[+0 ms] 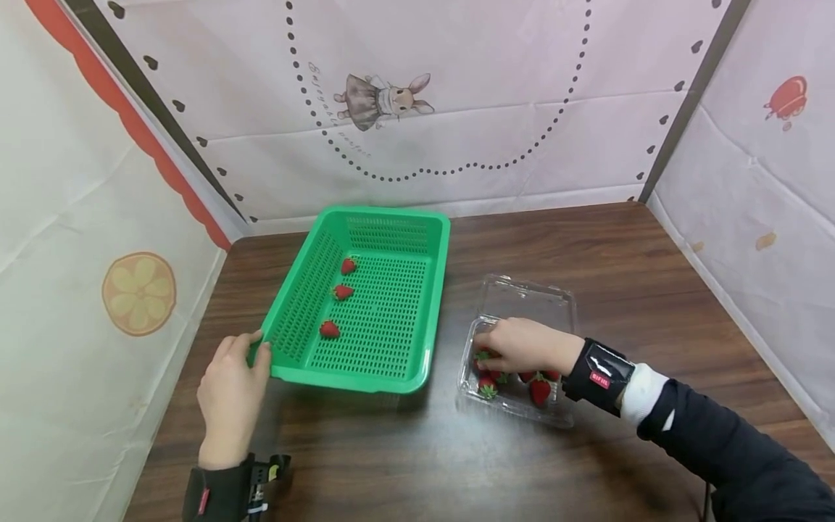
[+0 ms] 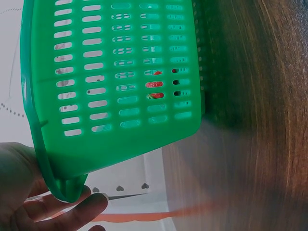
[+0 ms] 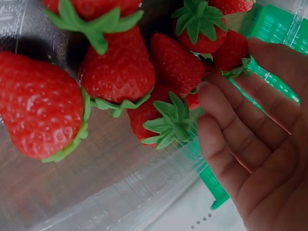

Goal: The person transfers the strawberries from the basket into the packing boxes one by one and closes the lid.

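Observation:
A green slotted basket [image 1: 352, 380] sits mid-table with three strawberries [image 1: 342, 291] in a row along its left side. My left hand [image 1: 256, 346] grips its near-left corner, thumb on the rim; in the left wrist view the fingers [image 2: 72, 207] lie under that corner [image 2: 120, 72]. To the right lies an open clear clamshell [image 1: 522, 409] with several strawberries [image 1: 539, 390]. My right hand [image 1: 496, 342] reaches into its left end. In the right wrist view the relaxed fingers [image 3: 231, 125] touch a strawberry's leaves [image 3: 168, 120] without closing on any fruit.
The clamshell's lid [image 1: 528, 297] is folded back flat behind its tray. Patterned fabric walls enclose the brown wooden table [image 1: 587, 246] on the left, back and right. The basket's right edge stands close to the clamshell.

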